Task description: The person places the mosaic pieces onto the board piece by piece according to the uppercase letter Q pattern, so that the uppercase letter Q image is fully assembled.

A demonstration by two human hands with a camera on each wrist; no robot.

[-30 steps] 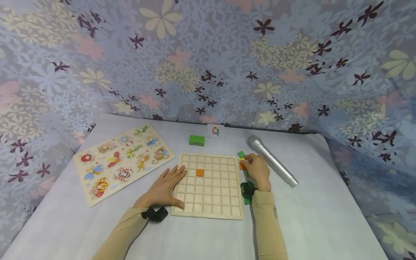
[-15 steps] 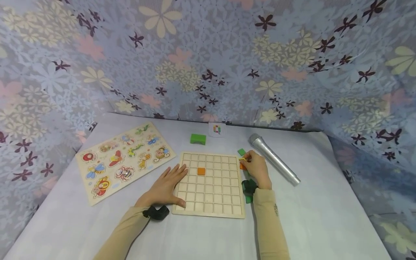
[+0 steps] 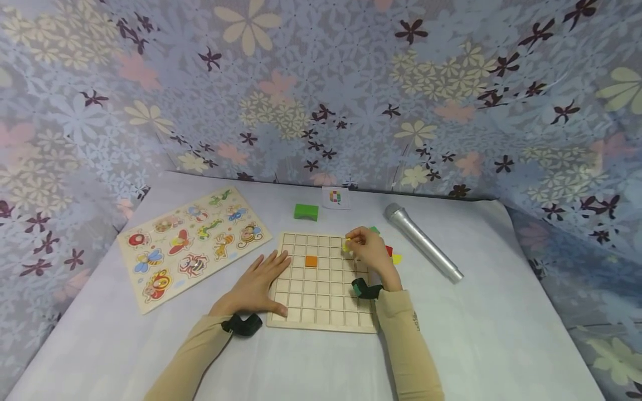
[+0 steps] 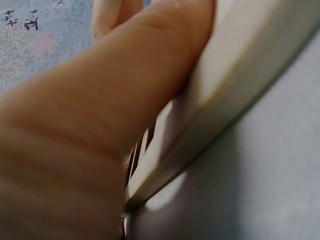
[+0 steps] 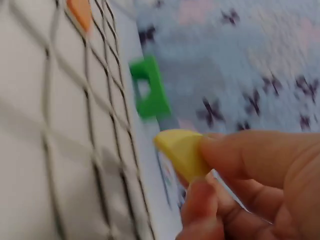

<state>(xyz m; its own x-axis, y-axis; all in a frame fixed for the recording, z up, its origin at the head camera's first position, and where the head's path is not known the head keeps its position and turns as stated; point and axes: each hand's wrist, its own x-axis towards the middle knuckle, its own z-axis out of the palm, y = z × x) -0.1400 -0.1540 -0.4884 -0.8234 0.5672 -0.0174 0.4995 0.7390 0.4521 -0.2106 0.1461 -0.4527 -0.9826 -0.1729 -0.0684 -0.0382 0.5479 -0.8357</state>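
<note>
A square wooden grid board (image 3: 321, 303) lies on the table, with an orange square tile (image 3: 311, 261) in one of its upper cells. My left hand (image 3: 256, 287) rests on the board's left edge, fingers spread; the left wrist view shows the thumb (image 4: 150, 55) lying over the rim. Between thumb and finger, my right hand (image 3: 368, 250) pinches a yellow tile (image 5: 182, 150) with a curved side, held above the board's upper right cells. Red (image 3: 389, 251), yellow and green tiles lie beside the board, partly hidden by the right hand.
Behind the board stand a green arched block (image 3: 306, 211) and a small card with a coloured pattern (image 3: 336, 197). A silver microphone (image 3: 423, 242) lies at the right. To the left is an insect puzzle board (image 3: 195, 245). A patterned cloth hangs behind the table.
My right hand has lifted the yellow tile from the pile at the board's right and carried it left over the grid. The left hand has stayed on the board's edge.
</note>
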